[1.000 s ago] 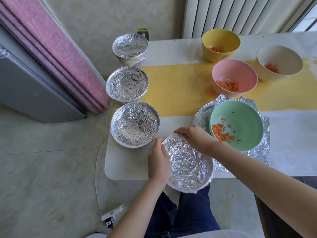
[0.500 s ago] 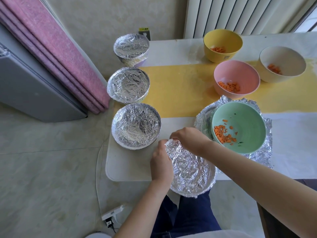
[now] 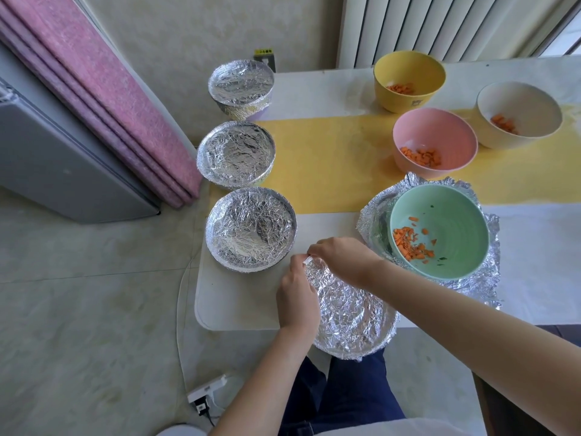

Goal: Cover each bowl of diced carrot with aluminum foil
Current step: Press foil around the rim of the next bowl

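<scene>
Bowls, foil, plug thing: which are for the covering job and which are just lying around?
Job: held bowl, left hand, right hand, green bowl, foil sheet, pink bowl, yellow bowl, cream bowl, three covered bowls.
Lying about: power strip, cable, pink mat, radiator.

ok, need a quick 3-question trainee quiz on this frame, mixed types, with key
1. True or false: the green bowl stands on a foil sheet.
2. Counting that one, how many show bare carrot? A two, B four, C six.
3. Fill in: left hand and right hand pinch the nearest foil cover at its ___ edge, as seen from the person.
Key: 1 true; 2 B; 3 far.
</scene>
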`<state>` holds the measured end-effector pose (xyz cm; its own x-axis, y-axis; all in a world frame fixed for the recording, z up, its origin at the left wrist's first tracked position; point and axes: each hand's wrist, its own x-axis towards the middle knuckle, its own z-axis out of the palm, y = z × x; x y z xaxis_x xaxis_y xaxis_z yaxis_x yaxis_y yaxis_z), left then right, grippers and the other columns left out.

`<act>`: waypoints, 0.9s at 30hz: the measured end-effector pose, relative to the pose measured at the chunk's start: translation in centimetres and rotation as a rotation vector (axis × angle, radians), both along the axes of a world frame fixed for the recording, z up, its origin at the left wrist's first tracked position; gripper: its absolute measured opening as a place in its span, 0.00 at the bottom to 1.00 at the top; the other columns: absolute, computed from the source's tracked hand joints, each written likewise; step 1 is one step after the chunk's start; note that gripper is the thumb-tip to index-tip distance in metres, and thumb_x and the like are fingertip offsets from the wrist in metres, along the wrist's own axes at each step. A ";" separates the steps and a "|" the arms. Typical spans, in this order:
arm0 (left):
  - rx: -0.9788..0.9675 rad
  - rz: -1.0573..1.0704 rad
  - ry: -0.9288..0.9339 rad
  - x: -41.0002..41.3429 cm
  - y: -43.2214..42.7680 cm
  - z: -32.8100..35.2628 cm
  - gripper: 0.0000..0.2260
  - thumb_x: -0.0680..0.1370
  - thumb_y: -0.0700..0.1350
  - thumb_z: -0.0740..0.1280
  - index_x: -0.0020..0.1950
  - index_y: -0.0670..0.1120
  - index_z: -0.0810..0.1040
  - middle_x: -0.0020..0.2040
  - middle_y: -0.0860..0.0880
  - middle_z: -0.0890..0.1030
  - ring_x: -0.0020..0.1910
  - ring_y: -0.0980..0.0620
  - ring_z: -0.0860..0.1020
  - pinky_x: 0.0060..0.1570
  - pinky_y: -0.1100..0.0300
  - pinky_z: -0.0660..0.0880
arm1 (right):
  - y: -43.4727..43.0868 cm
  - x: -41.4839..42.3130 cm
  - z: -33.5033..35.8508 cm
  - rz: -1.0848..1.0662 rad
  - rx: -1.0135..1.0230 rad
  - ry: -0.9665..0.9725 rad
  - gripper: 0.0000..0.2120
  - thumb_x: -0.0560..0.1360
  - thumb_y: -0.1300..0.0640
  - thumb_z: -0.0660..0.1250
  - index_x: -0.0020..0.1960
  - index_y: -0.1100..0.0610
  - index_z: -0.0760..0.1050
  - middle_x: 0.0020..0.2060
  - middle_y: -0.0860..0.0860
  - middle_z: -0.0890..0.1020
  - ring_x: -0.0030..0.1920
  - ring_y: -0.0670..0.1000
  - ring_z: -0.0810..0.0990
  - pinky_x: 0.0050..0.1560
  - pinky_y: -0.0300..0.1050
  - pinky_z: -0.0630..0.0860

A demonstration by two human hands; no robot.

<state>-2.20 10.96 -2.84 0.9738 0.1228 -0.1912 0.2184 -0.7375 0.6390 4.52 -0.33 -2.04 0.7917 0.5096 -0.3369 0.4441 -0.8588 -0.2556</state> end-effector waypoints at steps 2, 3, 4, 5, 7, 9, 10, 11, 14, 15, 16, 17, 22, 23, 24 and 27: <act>-0.019 0.005 -0.015 -0.2 0.0 0.0 0.19 0.75 0.29 0.59 0.63 0.46 0.71 0.54 0.46 0.79 0.52 0.45 0.77 0.48 0.52 0.73 | -0.3 -0.3 -0.1 -0.015 0.070 -0.004 0.17 0.80 0.64 0.55 0.67 0.55 0.70 0.58 0.51 0.78 0.57 0.52 0.77 0.47 0.44 0.72; -0.023 0.001 -0.012 -0.2 0.0 0.0 0.21 0.75 0.29 0.59 0.64 0.46 0.71 0.56 0.46 0.78 0.54 0.45 0.77 0.49 0.53 0.73 | -0.4 -0.5 -0.1 -0.027 0.113 -0.004 0.17 0.81 0.60 0.55 0.69 0.55 0.68 0.61 0.51 0.77 0.60 0.52 0.75 0.51 0.44 0.72; -0.019 -0.012 0.002 -0.3 0.1 -0.1 0.23 0.75 0.28 0.58 0.67 0.46 0.69 0.58 0.47 0.77 0.56 0.46 0.76 0.51 0.53 0.73 | -0.6 -0.6 -0.1 -0.048 0.146 -0.002 0.17 0.82 0.57 0.54 0.70 0.56 0.66 0.63 0.51 0.76 0.63 0.51 0.73 0.55 0.45 0.72; -0.011 -0.030 0.024 -0.5 0.3 -0.1 0.25 0.75 0.29 0.57 0.69 0.47 0.67 0.62 0.47 0.76 0.59 0.47 0.75 0.53 0.55 0.72 | -0.8 -0.6 -0.2 -0.077 0.176 0.002 0.18 0.82 0.56 0.54 0.71 0.56 0.65 0.64 0.51 0.75 0.63 0.51 0.73 0.57 0.47 0.73; -0.006 -0.061 0.064 -0.8 0.6 -0.1 0.26 0.77 0.30 0.56 0.72 0.50 0.63 0.66 0.49 0.73 0.62 0.48 0.73 0.55 0.57 0.71 | -1.6 -0.6 -0.6 -0.158 0.232 0.008 0.17 0.82 0.57 0.55 0.69 0.56 0.68 0.63 0.52 0.76 0.59 0.53 0.76 0.55 0.49 0.74; -0.029 -0.081 0.062 -0.9 0.9 0.0 0.25 0.78 0.32 0.55 0.73 0.51 0.62 0.68 0.50 0.71 0.63 0.49 0.72 0.56 0.58 0.70 | -2.4 -0.5 -1.0 -0.217 0.264 0.031 0.14 0.81 0.59 0.57 0.65 0.57 0.73 0.58 0.53 0.79 0.53 0.54 0.79 0.52 0.48 0.75; -0.048 -0.089 0.045 -0.9 0.9 0.0 0.23 0.79 0.34 0.54 0.73 0.51 0.62 0.69 0.51 0.70 0.64 0.50 0.71 0.57 0.59 0.69 | -2.6 -0.5 -1.2 -0.230 0.271 0.049 0.13 0.81 0.61 0.57 0.63 0.57 0.74 0.56 0.53 0.81 0.51 0.54 0.80 0.50 0.47 0.75; -0.070 -0.098 0.026 -0.7 0.8 -0.1 0.21 0.80 0.36 0.54 0.72 0.50 0.63 0.69 0.51 0.70 0.65 0.51 0.70 0.58 0.60 0.68 | -2.8 -0.5 -1.3 -0.231 0.278 0.063 0.13 0.80 0.62 0.58 0.62 0.57 0.75 0.54 0.53 0.81 0.50 0.54 0.80 0.50 0.47 0.75; -0.120 -0.100 0.002 0.1 0.6 -0.6 0.16 0.82 0.42 0.53 0.70 0.47 0.67 0.66 0.50 0.73 0.62 0.51 0.72 0.57 0.61 0.67 | -2.9 -0.2 -1.2 -0.189 0.271 0.070 0.17 0.77 0.69 0.58 0.62 0.56 0.75 0.53 0.53 0.82 0.49 0.55 0.81 0.50 0.50 0.76; -0.125 -0.089 -0.007 0.3 0.6 -0.8 0.15 0.82 0.42 0.53 0.68 0.46 0.69 0.63 0.49 0.76 0.60 0.50 0.74 0.55 0.60 0.69 | -2.8 -0.1 -1.2 -0.174 0.267 0.074 0.20 0.76 0.71 0.58 0.63 0.56 0.74 0.53 0.54 0.82 0.49 0.55 0.81 0.51 0.51 0.76; -0.127 -0.075 -0.019 0.5 0.6 -1.0 0.14 0.82 0.42 0.54 0.66 0.46 0.71 0.59 0.48 0.78 0.56 0.49 0.76 0.52 0.59 0.70 | -2.8 -0.1 -1.1 -0.164 0.259 0.074 0.22 0.74 0.73 0.57 0.63 0.56 0.74 0.53 0.54 0.82 0.49 0.56 0.81 0.51 0.52 0.76; -0.128 -0.060 -0.030 0.6 0.7 -1.2 0.14 0.82 0.41 0.55 0.64 0.46 0.73 0.55 0.47 0.80 0.52 0.48 0.77 0.48 0.58 0.70 | -2.7 0.0 -1.1 -0.161 0.250 0.067 0.24 0.73 0.74 0.56 0.63 0.56 0.74 0.54 0.55 0.82 0.49 0.56 0.81 0.51 0.52 0.77; -0.110 0.014 -0.050 0.6 0.5 -1.5 0.13 0.81 0.40 0.56 0.61 0.45 0.76 0.46 0.46 0.81 0.46 0.46 0.78 0.40 0.59 0.67 | -2.2 -0.5 -0.4 -0.154 0.144 0.023 0.24 0.73 0.73 0.54 0.65 0.57 0.71 0.57 0.53 0.79 0.50 0.55 0.79 0.43 0.44 0.72; -0.109 0.021 -0.060 0.6 0.4 -1.5 0.13 0.81 0.39 0.57 0.61 0.46 0.76 0.48 0.46 0.82 0.47 0.46 0.78 0.41 0.59 0.69 | -2.2 -0.6 -0.2 -0.139 0.124 0.024 0.24 0.73 0.73 0.54 0.66 0.57 0.69 0.58 0.53 0.78 0.50 0.55 0.79 0.43 0.44 0.72; -0.106 0.024 -0.068 0.5 0.4 -1.5 0.13 0.81 0.39 0.57 0.61 0.46 0.77 0.49 0.46 0.82 0.47 0.46 0.78 0.43 0.58 0.70 | -2.2 -0.6 -0.2 -0.123 0.112 0.023 0.24 0.74 0.72 0.54 0.67 0.56 0.68 0.58 0.52 0.77 0.50 0.55 0.79 0.44 0.46 0.74; -0.086 0.024 -0.068 0.6 0.3 -1.6 0.12 0.81 0.41 0.56 0.61 0.45 0.77 0.47 0.45 0.82 0.46 0.45 0.78 0.44 0.55 0.71 | -2.0 -0.6 -0.5 -0.079 0.098 0.017 0.21 0.78 0.68 0.54 0.68 0.55 0.66 0.57 0.52 0.77 0.50 0.54 0.78 0.47 0.51 0.76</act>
